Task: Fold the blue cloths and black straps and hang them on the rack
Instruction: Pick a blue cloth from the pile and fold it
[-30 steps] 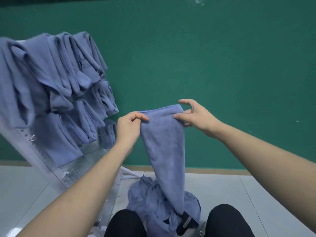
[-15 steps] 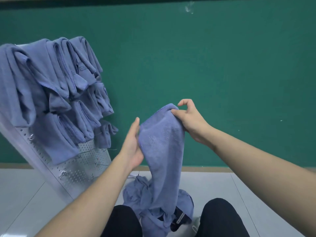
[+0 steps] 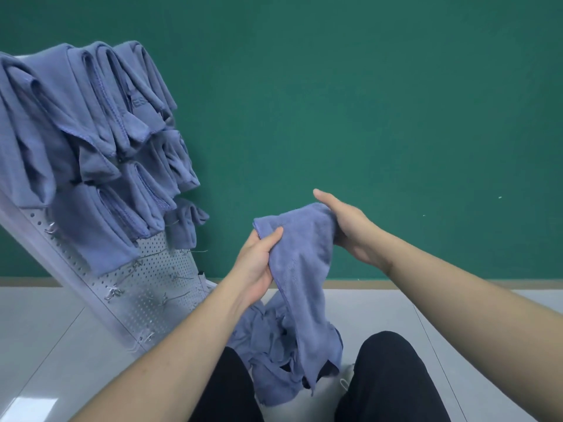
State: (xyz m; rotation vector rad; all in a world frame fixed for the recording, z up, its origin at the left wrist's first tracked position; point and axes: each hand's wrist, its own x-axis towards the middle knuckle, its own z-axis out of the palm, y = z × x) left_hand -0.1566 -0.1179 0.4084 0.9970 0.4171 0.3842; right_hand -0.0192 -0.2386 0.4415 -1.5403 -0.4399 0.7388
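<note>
Both hands pinch 1 soft blue microfibre cloth [image 3: 301, 254], left hand [image 3: 259, 263] at 9 o'clock, right hand [image 3: 347, 229] at 3; folding looks under way; next, halve it for the white perforated rack [image 3: 158, 278] at 9 o'clock.

My arms are bare from the wrists up as far as the view reaches: no sleeves, no cuffs, no watch or band on either forearm. My left hand [image 3: 259, 263] carries no ring and no glove, and neither does my right hand [image 3: 347, 229]; the nails that show are short and plain. Low in the view my legs are covered in black trousers [image 3: 387, 379], a smooth dark cloth without visible seams, pockets or markings, rounded over both knees. Between the knees a bit of white with a small loop shows, too unclear to name.
</note>
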